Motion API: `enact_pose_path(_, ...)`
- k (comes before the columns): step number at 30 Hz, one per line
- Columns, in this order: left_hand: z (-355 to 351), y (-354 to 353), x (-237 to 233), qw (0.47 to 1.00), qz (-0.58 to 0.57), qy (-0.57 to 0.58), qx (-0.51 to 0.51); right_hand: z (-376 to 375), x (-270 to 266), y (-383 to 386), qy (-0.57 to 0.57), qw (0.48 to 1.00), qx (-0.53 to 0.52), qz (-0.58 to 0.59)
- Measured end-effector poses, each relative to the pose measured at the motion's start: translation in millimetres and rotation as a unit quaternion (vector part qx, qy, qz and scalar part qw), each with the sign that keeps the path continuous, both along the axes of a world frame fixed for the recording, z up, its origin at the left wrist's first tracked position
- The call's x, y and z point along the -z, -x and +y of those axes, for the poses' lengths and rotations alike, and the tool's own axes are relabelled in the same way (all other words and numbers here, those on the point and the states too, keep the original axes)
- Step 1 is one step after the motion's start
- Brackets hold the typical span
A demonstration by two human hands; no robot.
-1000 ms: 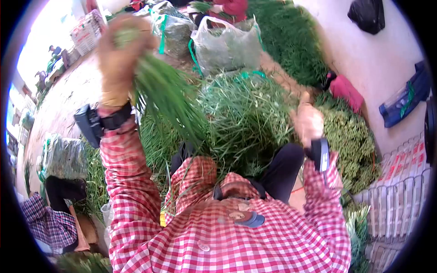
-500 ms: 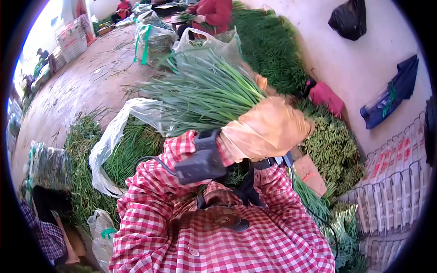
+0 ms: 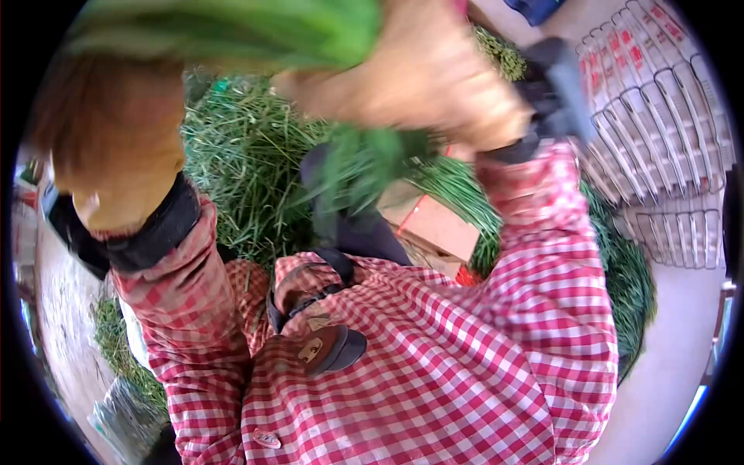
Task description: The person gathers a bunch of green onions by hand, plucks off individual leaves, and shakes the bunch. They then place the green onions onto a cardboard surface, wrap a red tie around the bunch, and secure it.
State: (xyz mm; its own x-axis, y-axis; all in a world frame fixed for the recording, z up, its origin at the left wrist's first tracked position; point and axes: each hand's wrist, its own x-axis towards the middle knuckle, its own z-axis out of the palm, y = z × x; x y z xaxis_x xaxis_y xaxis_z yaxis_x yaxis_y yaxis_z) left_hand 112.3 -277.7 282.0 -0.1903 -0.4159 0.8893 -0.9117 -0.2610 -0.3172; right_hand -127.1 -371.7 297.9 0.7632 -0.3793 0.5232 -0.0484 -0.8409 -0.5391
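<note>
Nearest the lens: green bunch (image 3: pixel 225 31), blurred, held high and lying crosswise at the top of view. Right hand (image 3: pixel 418 85) appears closed around its right end; left hand (image 3: pixel 116 147), gloved, is just under the other end, grip cannot be told through blur. Step in hand, judged: handling the bunch with both hands; next move likely calls for a firm hold to keep leaves together. Below the right hand, more greens (image 3: pixel 360 170) hang, attachment unclear. Lower: loose heap (image 3: pixel 240 170), a board (image 3: pixel 434 225), and stalks (image 3: pixel 457 190) beside it. Farther: crates (image 3: pixel 659 116) at right, contents not visible; clear plastic (image 3: pixel 128 415) at lower left, contents indistinct.
</note>
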Motion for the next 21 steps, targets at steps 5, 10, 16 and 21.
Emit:
enact_pose_path(5,-0.3,5.1,-39.6,0.985,-0.147,-0.038,-0.086,-31.3,-6.5,107.2,0.204,0.913,0.275,0.220)
enact_pose_path(10,-13.4,-43.7,37.3,0.058,-0.632,0.182,-0.751,-71.6,82.3,151.1,0.055,0.791,0.375,0.481)
enact_pose_path(16,105.7,-130.8,139.0,-0.370,-0.840,-0.053,-0.393,-89.1,176.2,151.5,0.059,0.789,0.342,0.507)
enact_pose_path(21,245.2,-96.5,158.4,-0.573,-0.783,-0.079,-0.228,-87.3,318.5,154.4,0.009,0.867,0.370,0.334)
